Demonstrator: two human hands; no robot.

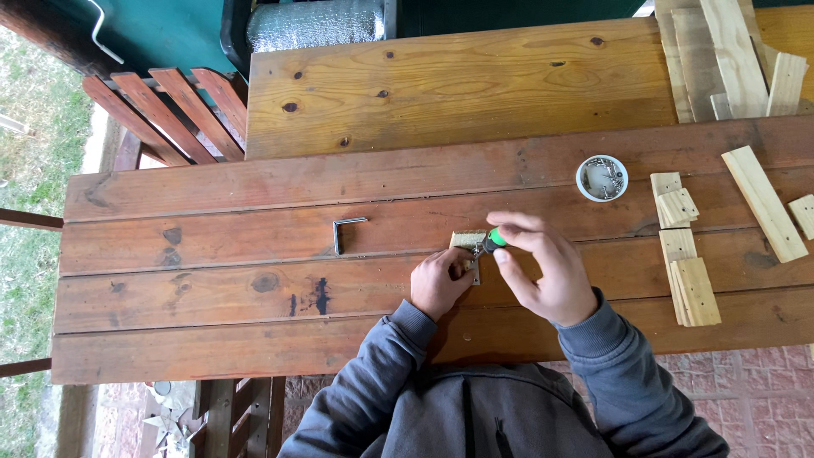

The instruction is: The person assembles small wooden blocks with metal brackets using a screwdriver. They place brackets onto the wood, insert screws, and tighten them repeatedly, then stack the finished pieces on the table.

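Head view, seen from above, dark red-brown plank table [212,288] ran across the frame. At the far left, about 10 o'clock from the hands, red slatted chair backs [174,110] leaned by the table's edge. A metal L-bracket [346,231] lay flat on the planks, at 9 o'clock from the hands, near but apart.

The left hand [439,282] was curled, fingers narrow, pressing down on a small pale wood block [468,240] and a metal bracket piece [476,270] against it; the block sat at table centre, just at 12 o'clock of that hand. The right hand [543,270] held a green-handled screwdriver [494,240], fingers closed around the handle, tip pointing at the block at 9 o'clock; exact contact point of the tip could not be told.

At 1 o'clock from the right hand stood a small white round dish of screws [602,177]. At 3 o'clock lay stacked pale wood slats [691,288], more small blocks [676,206] above them, and a longer slat [765,202] farther right. A light pine board [458,85] lay at 12 o'clock, behind the table.
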